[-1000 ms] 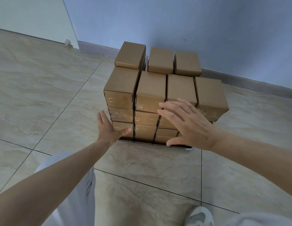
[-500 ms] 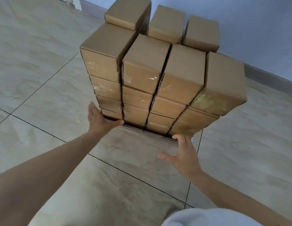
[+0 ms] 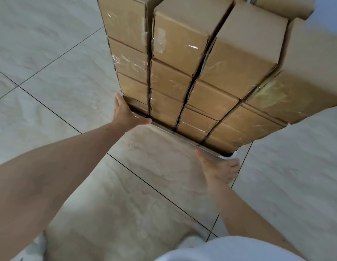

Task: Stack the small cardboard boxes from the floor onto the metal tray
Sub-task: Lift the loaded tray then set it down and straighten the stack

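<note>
A tall block of brown cardboard boxes point(image 3: 184, 40), several columns wide and several layers high, stands on a low metal tray point(image 3: 182, 133) on the tiled floor. Only the tray's thin front rim shows below the boxes. My left hand point(image 3: 126, 114) is at the tray's front left corner, thumb along the front rim and fingers up the left side. My right hand point(image 3: 220, 169) is at the front right corner, thumb on the rim and fingers curled under it. The far boxes run out of view at the top.
Beige marble-look floor tiles point(image 3: 60, 81) with dark grout lines spread all around. My white trouser leg point(image 3: 229, 249) fills the bottom right and a white shoe point(image 3: 37, 249) shows at the bottom left. A strip of blue wall point(image 3: 331, 14) appears at the top right.
My head has come lower and closer, so the stack now fills the top. My right hand moved from the floor in front to the tray's right corner and curled under it. My left hand stayed at the left corner.
</note>
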A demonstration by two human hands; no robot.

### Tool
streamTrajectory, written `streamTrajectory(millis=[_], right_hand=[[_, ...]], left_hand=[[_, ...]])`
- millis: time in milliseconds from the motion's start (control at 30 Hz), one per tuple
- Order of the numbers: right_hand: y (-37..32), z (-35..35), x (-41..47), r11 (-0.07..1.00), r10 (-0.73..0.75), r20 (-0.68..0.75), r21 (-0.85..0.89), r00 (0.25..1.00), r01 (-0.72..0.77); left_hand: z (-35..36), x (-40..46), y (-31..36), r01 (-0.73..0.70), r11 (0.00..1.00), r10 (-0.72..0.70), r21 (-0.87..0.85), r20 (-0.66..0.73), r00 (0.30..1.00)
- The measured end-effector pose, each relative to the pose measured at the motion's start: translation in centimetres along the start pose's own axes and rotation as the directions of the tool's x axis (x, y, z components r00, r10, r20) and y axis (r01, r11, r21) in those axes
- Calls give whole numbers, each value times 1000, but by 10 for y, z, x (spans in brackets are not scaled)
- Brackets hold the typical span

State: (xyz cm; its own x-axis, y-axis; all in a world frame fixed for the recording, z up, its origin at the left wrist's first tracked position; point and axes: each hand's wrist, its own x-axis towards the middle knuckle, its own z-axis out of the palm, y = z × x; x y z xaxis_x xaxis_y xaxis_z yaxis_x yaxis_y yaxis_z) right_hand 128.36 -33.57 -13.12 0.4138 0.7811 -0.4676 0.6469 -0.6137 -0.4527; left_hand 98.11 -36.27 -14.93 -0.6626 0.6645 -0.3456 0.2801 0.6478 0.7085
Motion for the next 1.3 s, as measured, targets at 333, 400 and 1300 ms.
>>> streamTrajectory(millis=[333,400,1300], right_hand=[[-1,19,10,1000,1,-72,22,997,1],[-2,20,10,1000,14,-89,10,996,-13],[-18,40,-11,989,132,-101,-54,986,-138]], left_hand=[[-4,11,-19,-152,979,158,135,-38,987],[-3,14,-19,-166,976,172,139,-38,984],[-25,61,-10,-163,978,148,134,114,982]])
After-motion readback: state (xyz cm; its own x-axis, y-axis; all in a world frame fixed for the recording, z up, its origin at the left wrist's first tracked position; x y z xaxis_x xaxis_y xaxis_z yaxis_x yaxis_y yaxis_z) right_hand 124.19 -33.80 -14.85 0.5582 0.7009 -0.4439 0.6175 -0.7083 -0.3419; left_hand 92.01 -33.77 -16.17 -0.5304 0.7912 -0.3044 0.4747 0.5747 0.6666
